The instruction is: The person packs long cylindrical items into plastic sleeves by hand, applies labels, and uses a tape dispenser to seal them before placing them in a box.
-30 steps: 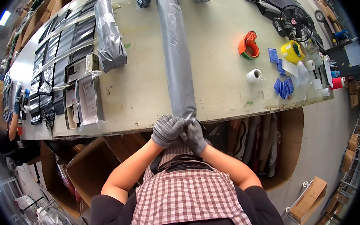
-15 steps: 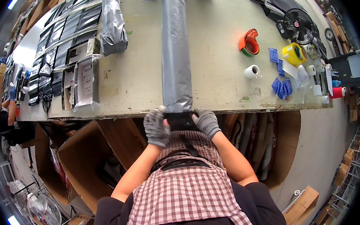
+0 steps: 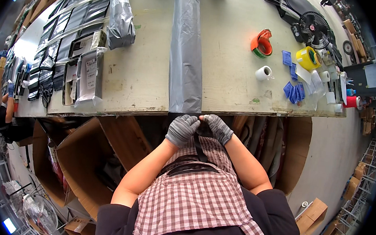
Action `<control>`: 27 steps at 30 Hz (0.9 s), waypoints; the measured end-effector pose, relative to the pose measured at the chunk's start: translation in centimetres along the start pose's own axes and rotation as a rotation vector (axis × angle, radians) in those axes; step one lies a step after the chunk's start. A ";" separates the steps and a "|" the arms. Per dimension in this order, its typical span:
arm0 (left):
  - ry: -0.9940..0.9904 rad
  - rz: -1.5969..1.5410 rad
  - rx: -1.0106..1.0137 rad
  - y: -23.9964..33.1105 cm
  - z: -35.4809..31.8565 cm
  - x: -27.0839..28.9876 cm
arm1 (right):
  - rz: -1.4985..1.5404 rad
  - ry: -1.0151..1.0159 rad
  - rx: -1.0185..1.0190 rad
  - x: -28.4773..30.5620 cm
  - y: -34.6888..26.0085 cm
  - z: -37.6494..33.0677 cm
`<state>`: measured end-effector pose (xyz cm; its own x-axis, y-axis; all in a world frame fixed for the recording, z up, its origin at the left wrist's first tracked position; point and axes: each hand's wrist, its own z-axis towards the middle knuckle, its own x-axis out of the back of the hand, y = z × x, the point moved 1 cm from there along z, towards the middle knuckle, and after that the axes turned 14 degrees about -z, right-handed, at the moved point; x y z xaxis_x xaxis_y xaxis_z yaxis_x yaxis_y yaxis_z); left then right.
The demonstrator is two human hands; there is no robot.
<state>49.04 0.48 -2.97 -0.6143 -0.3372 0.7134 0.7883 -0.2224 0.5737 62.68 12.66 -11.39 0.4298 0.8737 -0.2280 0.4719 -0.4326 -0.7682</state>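
Note:
A long package in a grey plastic mailing bag (image 3: 186,60) lies lengthwise on the table, its near end at the front edge. The bag's dark end flap hangs over that edge towards my apron. My left hand (image 3: 182,130), in a grey knitted glove, is closed on the flap, fingers curled over it. Close beside it, my right hand (image 3: 217,128), gloved alike, pinches the flap's right side with thumb and forefinger; bare fingertips show. Part of the flap is hidden behind the hands.
On the table (image 3: 143,70) at left are a wrapped grey package (image 3: 121,17), shallow boxes (image 3: 90,74) and dark flat packets. At right sit an orange tape dispenser (image 3: 262,44), a white roll (image 3: 263,73), blue packets (image 3: 293,93), yellow tape (image 3: 308,58) and a fan (image 3: 314,29). Cardboard boxes (image 3: 83,162) stand below.
My hands have drawn together at the bag's near end, the left moving rightward and slightly up. The flap, spread wide between them before, is now gathered under the fingers.

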 end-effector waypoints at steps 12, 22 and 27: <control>-0.041 -0.153 -0.142 1.1 -5.7 3.3 | -0.643 0.231 0.200 -2.0 -2.8 -1.8; -0.750 -0.129 0.929 -7.1 -1.4 12.1 | -1.848 0.707 1.211 1.3 -10.5 -1.4; -0.097 0.100 0.101 -10.8 11.9 9.1 | -1.933 0.122 1.388 -1.0 -12.2 -0.1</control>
<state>34.55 10.68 2.07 -0.5371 -0.2621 0.8017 0.8413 -0.0978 0.5317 56.58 17.06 -1.78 0.3551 -0.0929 0.9302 -0.3316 0.9178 0.2182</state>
